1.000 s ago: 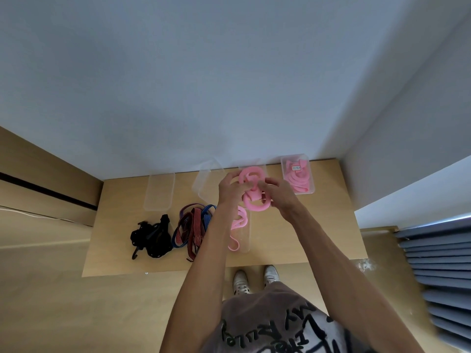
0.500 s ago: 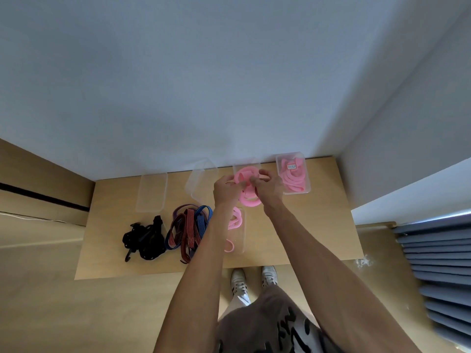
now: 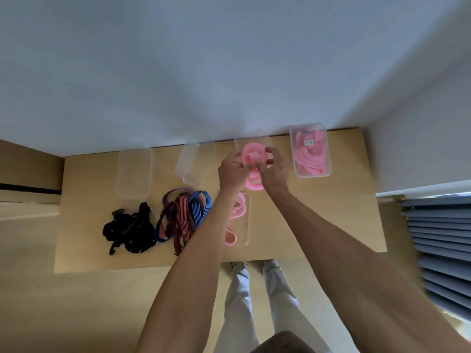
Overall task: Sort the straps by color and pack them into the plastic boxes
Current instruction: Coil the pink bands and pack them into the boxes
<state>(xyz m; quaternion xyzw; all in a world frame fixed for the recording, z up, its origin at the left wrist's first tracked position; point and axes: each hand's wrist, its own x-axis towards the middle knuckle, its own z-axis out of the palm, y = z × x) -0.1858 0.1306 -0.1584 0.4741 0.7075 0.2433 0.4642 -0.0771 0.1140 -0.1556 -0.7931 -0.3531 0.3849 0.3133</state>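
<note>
Both hands hold a coiled pink strap (image 3: 252, 155) above a clear plastic box (image 3: 239, 143) at the back of the wooden table (image 3: 331, 225). My left hand (image 3: 232, 171) grips the coil's left side and my right hand (image 3: 275, 169) pinches its right side. A closed box of pink straps (image 3: 311, 155) stands to the right. More pink strap (image 3: 238, 210) lies on a clear lid (image 3: 244, 225) under my left forearm. Red, blue and purple striped straps (image 3: 183, 215) and black straps (image 3: 130, 228) lie on the table's left half.
Two more clear containers stand by the wall, one (image 3: 133, 171) at the left and a tilted one (image 3: 191, 161) beside it. A white wall backs the table. A grey slatted blind (image 3: 438, 240) is at the right. My shoes show below the table's front edge.
Both hands have carried the pink coil away from me toward the wall, over the clear box at the back. The view has tilted a little; the other straps have not moved.
</note>
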